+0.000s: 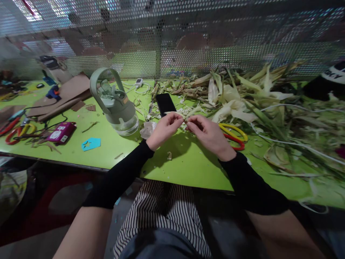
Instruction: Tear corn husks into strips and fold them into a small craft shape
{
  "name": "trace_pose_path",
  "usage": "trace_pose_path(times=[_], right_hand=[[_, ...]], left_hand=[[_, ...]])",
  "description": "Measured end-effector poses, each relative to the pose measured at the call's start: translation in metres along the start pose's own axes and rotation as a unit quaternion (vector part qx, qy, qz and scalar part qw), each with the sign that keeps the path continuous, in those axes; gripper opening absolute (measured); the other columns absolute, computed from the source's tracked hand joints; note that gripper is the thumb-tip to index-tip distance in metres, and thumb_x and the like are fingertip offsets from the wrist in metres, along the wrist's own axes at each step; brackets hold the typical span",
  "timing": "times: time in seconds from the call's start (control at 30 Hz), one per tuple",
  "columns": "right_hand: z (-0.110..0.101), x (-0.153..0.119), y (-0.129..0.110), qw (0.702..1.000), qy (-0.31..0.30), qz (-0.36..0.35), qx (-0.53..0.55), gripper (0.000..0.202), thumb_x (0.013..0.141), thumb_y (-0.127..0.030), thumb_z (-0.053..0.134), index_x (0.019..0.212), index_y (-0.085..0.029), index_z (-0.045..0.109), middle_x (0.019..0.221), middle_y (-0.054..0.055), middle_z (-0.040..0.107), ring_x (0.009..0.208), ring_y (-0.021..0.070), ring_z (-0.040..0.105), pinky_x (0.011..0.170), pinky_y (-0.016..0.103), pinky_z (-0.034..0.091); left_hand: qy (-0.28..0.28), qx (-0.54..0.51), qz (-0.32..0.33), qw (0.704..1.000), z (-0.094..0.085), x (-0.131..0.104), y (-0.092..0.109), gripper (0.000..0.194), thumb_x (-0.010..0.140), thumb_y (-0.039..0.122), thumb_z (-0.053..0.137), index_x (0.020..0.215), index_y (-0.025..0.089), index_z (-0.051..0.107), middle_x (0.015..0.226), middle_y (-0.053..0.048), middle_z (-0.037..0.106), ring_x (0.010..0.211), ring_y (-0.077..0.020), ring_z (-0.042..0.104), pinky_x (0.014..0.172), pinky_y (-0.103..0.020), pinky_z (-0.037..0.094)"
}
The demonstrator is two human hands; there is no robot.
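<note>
My left hand (169,126) and my right hand (206,131) meet over the green table, fingertips pinched close together. Between them is a pale strip of corn husk (185,116), its ends sticking out past the fingers on both sides. Just behind my left hand lies a black phone (165,103). A pair of scissors with yellow and red handles (235,133) rests beside my right wrist, partly covered by it. Crumpled white tissue (148,129) sits by my left wrist.
A large heap of corn husks (242,97) spreads along the right and back, against a perforated metal screen (185,46). A green water bottle (118,108) stands at left. Beyond it are a purple box (61,133), a blue paper cutout (91,144) and more scissors (20,131).
</note>
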State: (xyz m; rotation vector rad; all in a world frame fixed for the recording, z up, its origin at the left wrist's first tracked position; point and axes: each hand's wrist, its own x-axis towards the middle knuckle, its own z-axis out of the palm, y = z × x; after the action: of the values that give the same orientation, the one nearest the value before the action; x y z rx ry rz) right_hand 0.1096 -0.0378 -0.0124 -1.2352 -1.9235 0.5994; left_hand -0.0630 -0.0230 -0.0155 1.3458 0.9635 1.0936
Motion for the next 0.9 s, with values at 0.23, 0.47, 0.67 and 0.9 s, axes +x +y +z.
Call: trace_pose_path(times=[0.23, 0.47, 0.67, 0.9], right_hand=[[0.0043, -0.0011, -0.0013, 0.999, 0.009, 0.046, 0.026, 0.016, 0.094, -0.038, 0.055, 0.091, -0.022, 0.058, 0.078, 0.001, 0.059, 0.067, 0.0157, 0.05, 0.062, 0.032, 0.038], [0.0053, -0.0035, -0.0064, 0.999, 0.016, 0.034, 0.015, 0.02, 0.095, -0.041, 0.055, 0.089, -0.022, 0.058, 0.078, 0.001, 0.059, 0.065, 0.0154, 0.048, 0.061, 0.032, 0.035], [0.0053, -0.0023, -0.0046, 0.999, 0.027, 0.026, 0.017, 0.016, 0.094, -0.036, 0.055, 0.086, -0.022, 0.057, 0.076, 0.0, 0.058, 0.066, 0.0159, 0.048, 0.063, 0.032, 0.035], [0.0032, 0.0013, 0.0017, 0.998, -0.02, 0.023, 0.062, 0.021, 0.096, -0.038, 0.053, 0.082, -0.022, 0.056, 0.074, 0.0, 0.055, 0.069, 0.0162, 0.048, 0.067, 0.032, 0.037]], left_hand=[[-0.003, 0.039, 0.026, 0.999, 0.0001, 0.0007, -0.0058, 0.009, 0.089, 0.018, 0.063, 0.083, 0.015, 0.056, 0.067, 0.006, 0.051, 0.058, -0.0055, 0.04, 0.057, -0.022, 0.029], [0.002, 0.077, 0.061, 0.995, 0.0008, -0.0031, -0.0064, 0.009, 0.09, 0.022, 0.062, 0.085, 0.016, 0.058, 0.065, 0.005, 0.05, 0.056, -0.0065, 0.04, 0.054, -0.022, 0.028], [0.018, 0.106, 0.078, 0.991, 0.0024, -0.0044, -0.0092, 0.009, 0.092, 0.025, 0.061, 0.087, 0.018, 0.058, 0.058, 0.007, 0.043, 0.052, -0.007, 0.034, 0.052, -0.024, 0.023], [-0.002, 0.051, 0.076, 0.996, -0.0008, -0.0025, -0.0059, 0.022, 0.094, 0.027, 0.061, 0.114, 0.017, 0.058, 0.068, 0.006, 0.051, 0.059, -0.007, 0.045, 0.057, -0.021, 0.034]])
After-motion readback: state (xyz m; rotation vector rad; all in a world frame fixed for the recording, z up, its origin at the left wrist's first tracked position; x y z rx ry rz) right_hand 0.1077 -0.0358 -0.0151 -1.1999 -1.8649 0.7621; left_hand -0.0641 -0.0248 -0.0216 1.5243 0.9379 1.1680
